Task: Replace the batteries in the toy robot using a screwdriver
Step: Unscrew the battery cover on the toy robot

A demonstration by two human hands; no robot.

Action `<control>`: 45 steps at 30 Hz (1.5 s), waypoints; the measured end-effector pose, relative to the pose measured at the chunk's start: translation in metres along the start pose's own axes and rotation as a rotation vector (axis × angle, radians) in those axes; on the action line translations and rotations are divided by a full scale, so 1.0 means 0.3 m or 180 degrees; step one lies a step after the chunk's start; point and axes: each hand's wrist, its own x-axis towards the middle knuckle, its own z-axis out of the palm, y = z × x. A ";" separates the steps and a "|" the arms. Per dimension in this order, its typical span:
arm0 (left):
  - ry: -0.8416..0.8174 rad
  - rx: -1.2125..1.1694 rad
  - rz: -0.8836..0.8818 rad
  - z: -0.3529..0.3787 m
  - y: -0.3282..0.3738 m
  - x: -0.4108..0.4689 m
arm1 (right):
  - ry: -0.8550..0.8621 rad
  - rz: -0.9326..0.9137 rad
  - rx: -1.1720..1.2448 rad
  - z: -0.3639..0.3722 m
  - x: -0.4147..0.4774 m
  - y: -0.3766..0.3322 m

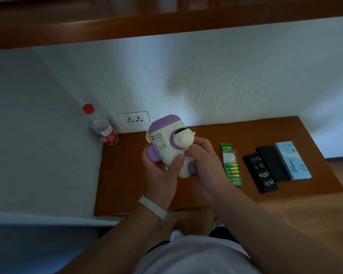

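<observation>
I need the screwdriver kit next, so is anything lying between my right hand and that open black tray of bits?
Yes: the battery pack lies on the table between your right hand and the black tray. Nothing else visible does.

Toy robot (167, 144) aloft in both hands' grip, left hand (160, 171), right hand (204, 165), battery pack (231, 167) beside.

Single head-worn wide-angle view, looking forward and steeply down, close over the wooden table (206, 196) against the wall
</observation>
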 end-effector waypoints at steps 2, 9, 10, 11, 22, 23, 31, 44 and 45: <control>0.0014 -0.0008 0.0007 0.001 -0.007 -0.006 | 0.0075 -0.0006 0.0023 0.001 0.006 0.003; 0.0003 -0.0050 -0.0041 0.001 -0.010 -0.003 | 0.0170 0.0014 0.0007 0.010 0.025 0.002; -0.0014 -0.0035 -0.0040 -0.002 -0.011 -0.002 | 0.0158 0.0034 0.0001 0.009 0.028 0.001; -0.0024 -0.0015 -0.0036 -0.005 -0.011 0.000 | 0.0144 0.0066 0.0006 0.010 0.031 0.000; -0.0112 0.0183 -0.0076 -0.021 -0.009 0.030 | -0.0324 0.0511 0.0453 -0.026 0.090 0.008; -0.0133 0.0198 -0.0072 -0.023 -0.013 0.031 | -0.0382 0.0527 0.0514 -0.031 0.091 0.013; 0.0028 0.0023 -0.0413 -0.010 -0.022 0.023 | -0.0152 -0.0135 -0.0444 -0.041 0.059 0.051; 0.0074 0.0003 -0.0694 -0.040 -0.010 0.033 | -0.0143 -0.2292 -0.3280 -0.099 0.053 0.078; 0.0082 -0.0016 -0.0709 -0.041 -0.011 0.035 | -0.0198 -0.2306 -0.3337 -0.101 0.055 0.074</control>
